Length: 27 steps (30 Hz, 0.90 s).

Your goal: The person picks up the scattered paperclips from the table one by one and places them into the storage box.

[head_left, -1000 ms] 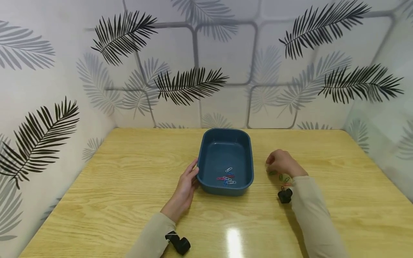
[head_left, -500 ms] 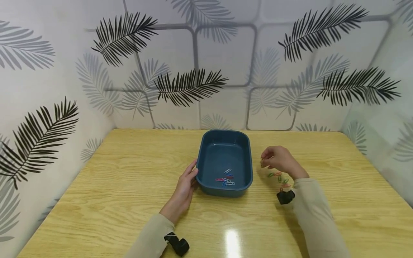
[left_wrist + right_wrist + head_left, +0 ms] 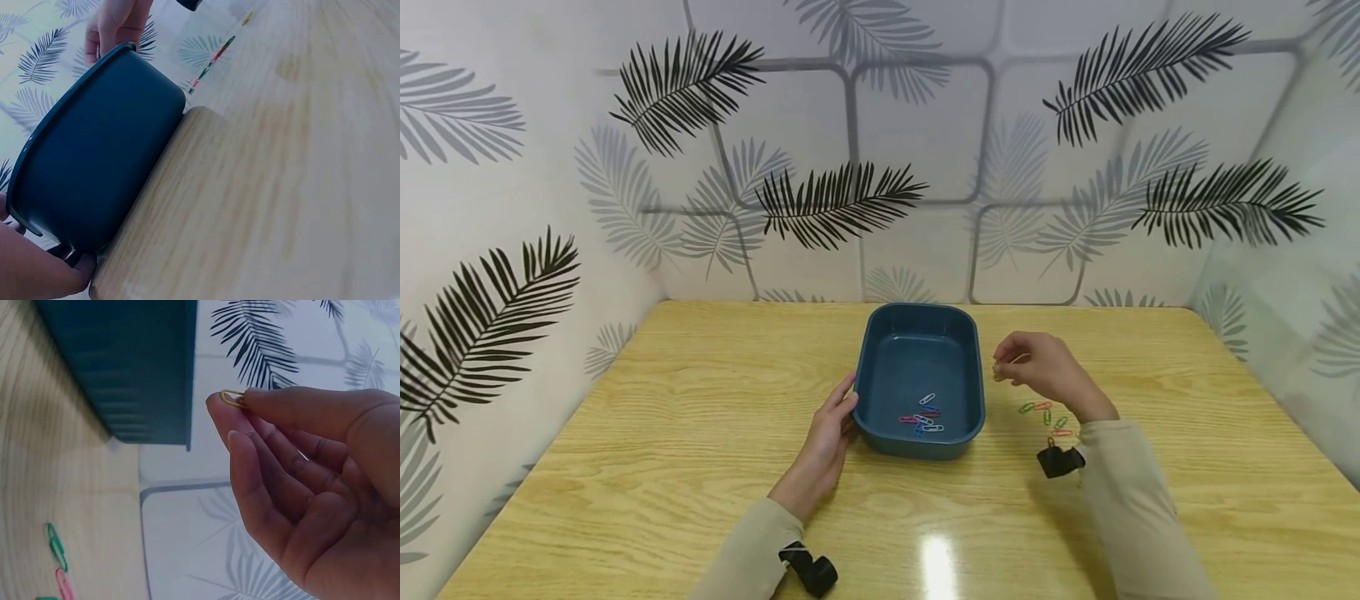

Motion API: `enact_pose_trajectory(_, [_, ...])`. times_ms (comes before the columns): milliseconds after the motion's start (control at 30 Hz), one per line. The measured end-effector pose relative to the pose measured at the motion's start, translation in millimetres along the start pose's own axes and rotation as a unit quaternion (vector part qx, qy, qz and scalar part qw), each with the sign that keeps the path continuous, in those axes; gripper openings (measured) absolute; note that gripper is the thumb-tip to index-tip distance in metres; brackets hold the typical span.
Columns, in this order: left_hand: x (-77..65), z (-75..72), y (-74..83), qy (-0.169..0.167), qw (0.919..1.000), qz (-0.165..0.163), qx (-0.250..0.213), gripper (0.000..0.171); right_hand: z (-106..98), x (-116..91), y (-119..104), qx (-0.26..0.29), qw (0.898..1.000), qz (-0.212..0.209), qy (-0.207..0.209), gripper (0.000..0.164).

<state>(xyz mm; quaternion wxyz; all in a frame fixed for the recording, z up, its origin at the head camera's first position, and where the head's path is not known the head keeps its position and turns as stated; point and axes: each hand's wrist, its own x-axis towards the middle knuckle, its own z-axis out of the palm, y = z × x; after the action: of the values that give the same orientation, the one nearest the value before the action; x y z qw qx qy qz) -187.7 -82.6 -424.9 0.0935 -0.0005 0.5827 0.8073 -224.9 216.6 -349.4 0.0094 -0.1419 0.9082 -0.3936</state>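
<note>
A dark blue plastic bin (image 3: 917,449) stands on the table, with several paper clips (image 3: 932,428) in white, blue and red lying near its front end. My left hand (image 3: 822,442) grips the bin's left side, fingers and thumb at the rim and outer wall. Just right of the bin, my right hand (image 3: 1051,373) is raised above the table. Between thumb and index finger it pinches a yellow paper clip (image 3: 224,397), clear in the right wrist view, outside the bin's wall.
Right of the bin lies a loose group of green, red and pink paper clips (image 3: 1047,417), partly behind the right wrist's black camera (image 3: 1058,462). A green paper clip (image 3: 56,547) shows in the right wrist view. Behind the wooden table (image 3: 715,367) rises a leaf-patterned wall (image 3: 917,242).
My right hand has lifted from the loose paper clips and moved left toward the bin, bringing the yellow paper clip with it. My left hand keeps its place on the bin.
</note>
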Motion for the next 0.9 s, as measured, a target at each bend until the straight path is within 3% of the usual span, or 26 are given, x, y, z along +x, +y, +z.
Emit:
enact_pose_trajectory(300, [0.2,-0.7,0.5,0.002,1.0,-0.002,0.001,0.05,0.7,-7.0,-22.2,-0.033,0.998,-0.039,0.028,0.007])
enact_pose_trajectory(600, [-1.4,-0.6,0.6,0.001,1.0,-0.004,0.002,0.05,3.8,-9.9,-29.8,-0.057,0.994,-0.071,0.053,0.013])
enact_pose_trajectory(900, [-1.2,0.3,0.8,-0.006,1.0,0.002,0.004,0.05,7.8,-9.0,-33.5,-0.065,0.993,-0.087,0.035,0.006])
